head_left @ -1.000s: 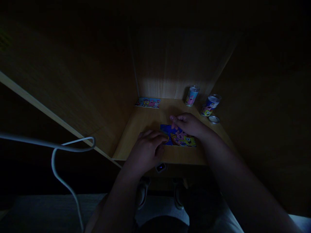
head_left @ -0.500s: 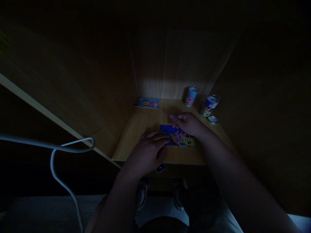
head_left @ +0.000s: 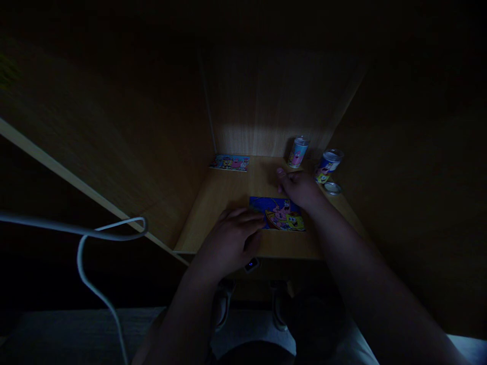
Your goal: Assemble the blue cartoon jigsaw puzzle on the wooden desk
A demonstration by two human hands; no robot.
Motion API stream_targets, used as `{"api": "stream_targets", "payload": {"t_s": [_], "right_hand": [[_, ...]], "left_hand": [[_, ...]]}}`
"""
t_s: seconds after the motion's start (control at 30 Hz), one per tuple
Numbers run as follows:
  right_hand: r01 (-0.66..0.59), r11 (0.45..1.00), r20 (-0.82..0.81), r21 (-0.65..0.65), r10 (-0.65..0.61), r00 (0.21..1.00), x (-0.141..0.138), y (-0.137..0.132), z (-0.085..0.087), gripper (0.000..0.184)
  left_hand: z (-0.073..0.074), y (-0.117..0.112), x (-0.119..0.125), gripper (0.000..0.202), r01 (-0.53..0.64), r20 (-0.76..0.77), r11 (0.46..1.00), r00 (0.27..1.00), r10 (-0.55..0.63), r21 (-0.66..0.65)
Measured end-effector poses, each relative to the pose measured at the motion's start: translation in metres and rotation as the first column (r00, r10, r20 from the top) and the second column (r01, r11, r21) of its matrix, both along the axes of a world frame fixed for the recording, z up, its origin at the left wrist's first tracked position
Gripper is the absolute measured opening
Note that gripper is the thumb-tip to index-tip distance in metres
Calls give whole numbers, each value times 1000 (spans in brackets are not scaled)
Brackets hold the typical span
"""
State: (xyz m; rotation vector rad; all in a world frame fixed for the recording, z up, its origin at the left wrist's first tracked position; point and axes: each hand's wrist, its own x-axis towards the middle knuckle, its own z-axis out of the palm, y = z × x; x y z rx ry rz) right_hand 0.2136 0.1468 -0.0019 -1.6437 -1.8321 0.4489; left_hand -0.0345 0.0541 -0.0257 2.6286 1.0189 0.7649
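Note:
A flat blue picture (head_left: 279, 213) with pink and yellow cartoon figures lies near the front of the wooden shelf. My left hand (head_left: 238, 233) rests flat over its left end, fingers stretched out and covering that side. Just beyond the picture's upper right corner is my right hand (head_left: 299, 187), fingers curled in and thumb against them. Whatever it may hold is hidden. Close to that hand stand a can with a light blue cartoon label (head_left: 298, 153) and a can with a dark blue and yellow label (head_left: 327, 167), both with clear upper parts.
A round metal lid (head_left: 332, 188) lies in front of the darker can. At the back left is a second cartoon picture strip (head_left: 230, 162). Wooden panels (head_left: 266, 111) enclose the shelf on the back and sides. A white cable (head_left: 85, 268) hangs at left. Lighting is dim.
My right hand has drawn back from over the blue picture, up and slightly right, uncovering its upper edge. My left hand stays in place.

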Motion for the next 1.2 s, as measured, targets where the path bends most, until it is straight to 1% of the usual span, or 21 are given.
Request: {"api": "stream_targets", "payload": {"t_s": [0.13, 0.33, 0.47, 0.6, 0.7, 0.77, 0.8, 0.93, 1.1, 1.2], "right_hand": [[101, 994, 105, -37, -97, 990, 0, 0, 6, 73], [188, 974, 281, -129, -145, 949, 2, 1, 11, 75], [251, 961, 364, -119, -193, 911, 5, 3, 9, 74], [315, 946, 427, -76, -255, 868, 7, 5, 7, 72], [329, 942, 452, -59, -269, 851, 9, 6, 7, 73], [333, 941, 464, -55, -271, 843, 9, 6, 7, 74], [332, 942, 470, -55, -269, 841, 9, 6, 7, 74], [318, 946, 489, -57, -251, 835, 7, 7, 7, 73], [316, 946, 498, -71, -241, 833, 6, 5, 7, 67], [311, 948, 490, -69, -239, 838, 8, 5, 6, 67]], "left_hand": [[0, 0, 0, 33, 8, -7, 1000, 1000, -8, -14], [-1, 2, 2, 36, -4, 32, 1000, 999, 5, -22], [-2, 3, 2, 31, -54, 46, 998, 997, 55, -21], [-3, 4, 0, 26, -106, 91, 994, 990, 104, 18], [-6, 5, -4, 29, -239, 143, 970, 962, 231, 39], [-7, 6, -6, 31, -328, 140, 944, 937, 320, 41], [-7, 6, -7, 33, -355, 126, 934, 929, 347, 42], [-6, 7, -7, 36, -389, 89, 920, 919, 384, 51], [-5, 6, -6, 34, -414, 94, 909, 908, 409, 40], [-6, 7, -7, 34, -421, 100, 906, 904, 416, 36]]}}
